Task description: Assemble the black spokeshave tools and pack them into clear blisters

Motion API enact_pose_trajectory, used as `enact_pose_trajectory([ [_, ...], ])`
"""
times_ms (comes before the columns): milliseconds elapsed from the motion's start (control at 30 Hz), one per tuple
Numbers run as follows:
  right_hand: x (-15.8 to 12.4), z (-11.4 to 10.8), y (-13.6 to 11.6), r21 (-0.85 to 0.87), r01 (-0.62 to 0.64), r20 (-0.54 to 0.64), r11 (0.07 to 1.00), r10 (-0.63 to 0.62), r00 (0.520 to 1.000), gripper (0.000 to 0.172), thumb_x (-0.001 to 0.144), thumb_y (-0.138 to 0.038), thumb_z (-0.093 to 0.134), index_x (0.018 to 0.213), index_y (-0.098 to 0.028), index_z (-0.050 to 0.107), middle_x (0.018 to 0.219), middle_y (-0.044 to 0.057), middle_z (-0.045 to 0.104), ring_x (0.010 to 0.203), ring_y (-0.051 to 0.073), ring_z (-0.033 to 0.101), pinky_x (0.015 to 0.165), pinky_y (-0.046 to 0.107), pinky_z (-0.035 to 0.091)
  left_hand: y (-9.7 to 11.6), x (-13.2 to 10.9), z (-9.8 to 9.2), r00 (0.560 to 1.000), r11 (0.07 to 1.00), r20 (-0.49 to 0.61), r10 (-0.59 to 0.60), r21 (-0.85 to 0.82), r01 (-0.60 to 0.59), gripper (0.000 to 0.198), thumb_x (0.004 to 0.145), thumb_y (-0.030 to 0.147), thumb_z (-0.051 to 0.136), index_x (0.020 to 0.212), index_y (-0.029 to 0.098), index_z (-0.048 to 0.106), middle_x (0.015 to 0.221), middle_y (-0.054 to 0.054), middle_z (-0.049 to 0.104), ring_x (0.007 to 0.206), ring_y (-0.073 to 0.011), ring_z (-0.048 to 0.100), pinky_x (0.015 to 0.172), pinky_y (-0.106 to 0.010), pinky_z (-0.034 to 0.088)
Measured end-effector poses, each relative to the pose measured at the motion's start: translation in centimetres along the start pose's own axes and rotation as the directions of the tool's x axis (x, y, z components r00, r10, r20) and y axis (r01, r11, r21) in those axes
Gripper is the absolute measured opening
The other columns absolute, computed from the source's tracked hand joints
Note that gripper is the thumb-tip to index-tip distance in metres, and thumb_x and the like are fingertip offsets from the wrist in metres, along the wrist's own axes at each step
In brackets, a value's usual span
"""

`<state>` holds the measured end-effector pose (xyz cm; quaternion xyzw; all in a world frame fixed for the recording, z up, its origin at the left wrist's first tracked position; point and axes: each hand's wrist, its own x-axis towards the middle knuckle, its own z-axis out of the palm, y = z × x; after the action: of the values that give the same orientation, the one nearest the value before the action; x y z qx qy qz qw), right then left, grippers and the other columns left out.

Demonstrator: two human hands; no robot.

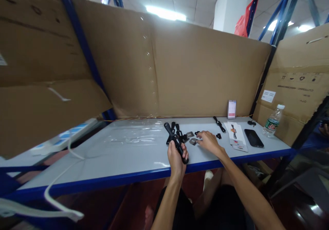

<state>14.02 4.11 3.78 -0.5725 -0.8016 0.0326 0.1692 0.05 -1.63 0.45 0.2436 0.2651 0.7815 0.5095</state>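
My left hand (177, 156) is wrapped round a black handle-shaped tool (175, 140), which tilts up and to the left above the table's front edge. Behind it lie several similar black handles (178, 131), partly hidden by the held one. My right hand (208, 141) reaches in over the table with its fingers apart. Its fingertips are close to a small black part (197, 133); whether they touch it I cannot tell. Between the hands rest flat grey metal plates (193, 141). Another small black part (218, 136) sits just right of my right hand.
A long black tool (219, 124) lies near printed cards (235, 136). Farther right are a dark phone (254, 138), a water bottle (273, 122) and a small black object (251, 123). A lit phone (231, 109) leans on the cardboard wall (205, 72). Clear plastic film (138, 134) covers the left.
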Motion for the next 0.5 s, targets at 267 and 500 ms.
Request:
enact_pose_trajectory([
  [267, 2.3, 0.7, -3.0, 0.015, -0.121, 0.156, 0.992, 0.117, 0.981, 0.033, 0.077, -0.033, 0.076, 0.106, -0.018, 0.075, 0.114, 0.016, 0.074, 0.107, 0.031, 0.068, 0.078, 0.031, 0.049, -0.3, 0.4, -0.4, 0.998, 0.999, 0.052, -0.044, 0.001, 0.044, 0.039, 0.089, 0.057, 0.062, 0.097, 0.020, 0.051, 0.058, 0.006, 0.053, 0.034, -0.0039, 0.034, 0.034, -0.015, 0.026],
  [500, 1.7, 0.5, -1.7, 0.230, -0.128, 0.072, 0.965, 0.114, 0.991, 0.019, 0.070, -0.025, 0.077, 0.061, -0.019, 0.062, 0.074, 0.006, 0.073, 0.080, 0.022, 0.071, 0.060, 0.024, 0.041, -0.2, 0.7, -0.4, 0.987, 0.991, 0.092, -0.132, 0.046, 0.128, 0.045, 0.082, 0.058, 0.068, 0.097, 0.020, 0.050, 0.058, 0.006, 0.056, 0.033, -0.0035, 0.033, 0.032, -0.015, 0.024],
])
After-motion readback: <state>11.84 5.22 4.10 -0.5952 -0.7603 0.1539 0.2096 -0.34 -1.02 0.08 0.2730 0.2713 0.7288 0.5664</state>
